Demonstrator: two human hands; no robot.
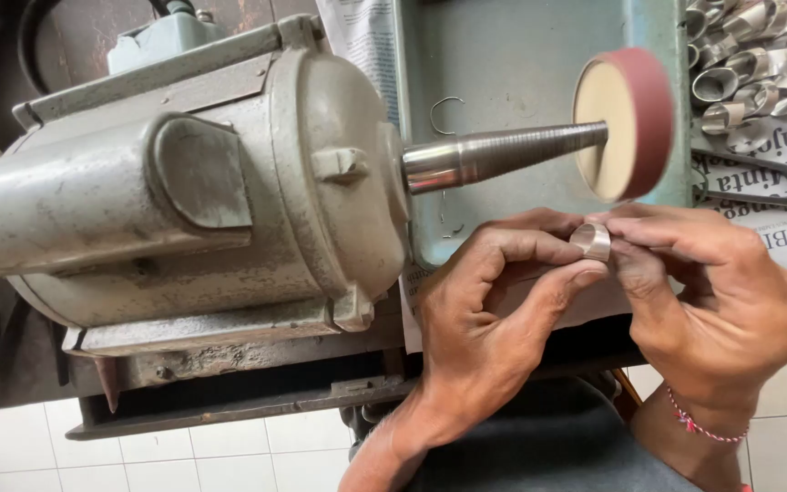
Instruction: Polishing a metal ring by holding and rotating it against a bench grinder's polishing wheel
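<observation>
A small silver metal ring (591,240) is pinched between the fingertips of both hands, just below the polishing wheel. My left hand (485,310) grips it from the left with thumb and fingers. My right hand (717,301) holds its right side. The wheel (626,123) is a round disc with a red rim and a pale face, mounted on a tapered threaded metal spindle (503,153). The ring sits a little under the wheel's lower edge, apart from it.
A large grey electric motor (184,191) fills the left and drives the spindle. A heap of several similar metal rings (758,64) lies at the top right on newspaper (776,210). A greenish metal guard (503,55) stands behind the wheel. White tiled floor (184,456) shows below.
</observation>
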